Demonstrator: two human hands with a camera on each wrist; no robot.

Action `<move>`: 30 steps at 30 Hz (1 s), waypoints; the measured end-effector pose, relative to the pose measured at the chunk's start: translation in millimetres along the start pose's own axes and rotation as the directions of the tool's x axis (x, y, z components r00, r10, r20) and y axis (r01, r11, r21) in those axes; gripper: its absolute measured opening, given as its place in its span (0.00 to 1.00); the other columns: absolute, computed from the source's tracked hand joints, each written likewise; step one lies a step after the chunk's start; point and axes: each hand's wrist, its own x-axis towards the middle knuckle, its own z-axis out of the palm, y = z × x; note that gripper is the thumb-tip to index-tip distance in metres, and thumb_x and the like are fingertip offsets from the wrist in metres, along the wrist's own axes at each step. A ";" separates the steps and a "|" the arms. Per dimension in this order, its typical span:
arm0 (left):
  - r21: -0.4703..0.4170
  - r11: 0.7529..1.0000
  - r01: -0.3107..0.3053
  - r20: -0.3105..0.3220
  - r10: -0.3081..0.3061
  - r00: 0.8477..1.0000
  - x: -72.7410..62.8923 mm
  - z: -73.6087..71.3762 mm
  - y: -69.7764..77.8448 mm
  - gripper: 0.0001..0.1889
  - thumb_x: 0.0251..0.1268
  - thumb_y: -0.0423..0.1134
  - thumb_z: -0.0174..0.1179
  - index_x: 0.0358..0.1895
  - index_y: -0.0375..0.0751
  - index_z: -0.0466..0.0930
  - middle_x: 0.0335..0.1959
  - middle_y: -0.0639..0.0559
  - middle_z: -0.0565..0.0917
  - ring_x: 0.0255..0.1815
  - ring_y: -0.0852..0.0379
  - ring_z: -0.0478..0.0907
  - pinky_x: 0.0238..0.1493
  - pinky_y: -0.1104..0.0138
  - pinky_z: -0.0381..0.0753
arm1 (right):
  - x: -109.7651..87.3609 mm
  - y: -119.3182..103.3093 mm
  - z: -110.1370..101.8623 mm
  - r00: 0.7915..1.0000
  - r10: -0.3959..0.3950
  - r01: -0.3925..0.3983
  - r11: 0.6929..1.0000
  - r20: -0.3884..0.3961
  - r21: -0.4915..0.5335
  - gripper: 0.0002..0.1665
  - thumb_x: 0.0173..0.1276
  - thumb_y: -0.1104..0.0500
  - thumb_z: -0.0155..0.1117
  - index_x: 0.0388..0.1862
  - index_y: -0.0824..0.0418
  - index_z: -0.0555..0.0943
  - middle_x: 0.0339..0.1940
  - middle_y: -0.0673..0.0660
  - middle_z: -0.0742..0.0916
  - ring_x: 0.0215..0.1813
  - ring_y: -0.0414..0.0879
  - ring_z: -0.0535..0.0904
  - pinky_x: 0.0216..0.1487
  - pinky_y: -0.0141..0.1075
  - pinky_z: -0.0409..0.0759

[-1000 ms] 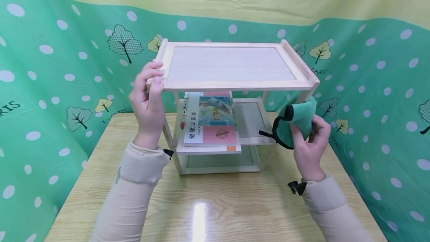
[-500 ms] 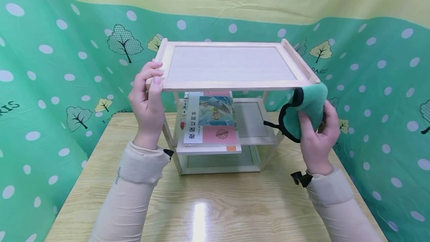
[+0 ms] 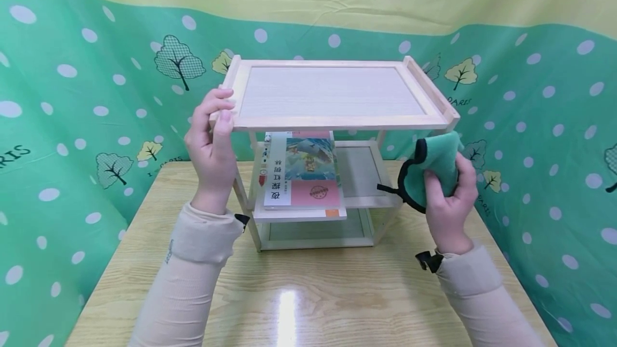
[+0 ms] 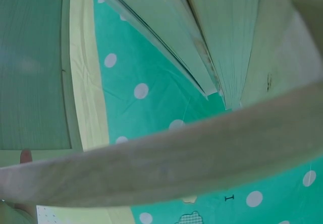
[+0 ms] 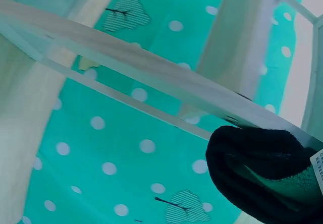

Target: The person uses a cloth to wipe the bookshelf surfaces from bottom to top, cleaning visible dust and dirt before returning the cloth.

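A pale wooden shelf rack with three tiers stands on the table. At its top tier's left front corner, my left hand grips the side edge, thumb on the front. My right hand holds a folded green cleaning cloth with black trim and a black loop at the rack's right front post, just below the top tier. The cloth covers part of that post. In the right wrist view, the cloth's dark border lies against a wooden bar. Only a fingertip of the left hand shows clearly in the left wrist view.
Stacked books lie on the middle tier's left side, jutting past its front edge. Beneath is the bottom tier. The wood-grain table extends in front. A green and yellow patterned curtain hangs behind and at both sides.
My right hand and the cloth went up and right to the top tier's corner, then came back down along the post. The left hand, rack and books have stayed put.
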 end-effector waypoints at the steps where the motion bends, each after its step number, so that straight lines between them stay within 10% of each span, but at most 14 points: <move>1: 0.002 1.000 0.000 0.001 0.000 1.000 -0.1 0.0 -0.1 0.19 0.62 0.41 0.50 0.40 0.24 0.76 0.51 0.47 0.85 0.62 0.50 0.77 0.68 0.56 0.76 | -3.2 2.4 -0.6 1.000 0.001 -0.001 1.000 0.007 0.004 0.22 0.59 0.72 0.58 0.54 0.77 0.75 0.47 0.41 0.83 0.43 0.38 0.72 0.45 0.30 0.68; 30: -0.018 1.000 0.010 -0.001 -0.010 1.000 -0.2 0.1 0.0 0.18 0.62 0.40 0.50 0.40 0.23 0.76 0.51 0.52 0.84 0.63 0.50 0.76 0.68 0.56 0.75 | -71.0 36.5 -15.6 0.963 0.177 -0.164 0.983 0.203 -0.080 0.21 0.60 0.78 0.50 0.54 0.79 0.66 0.58 0.37 0.77 0.55 0.37 0.69 0.55 0.28 0.66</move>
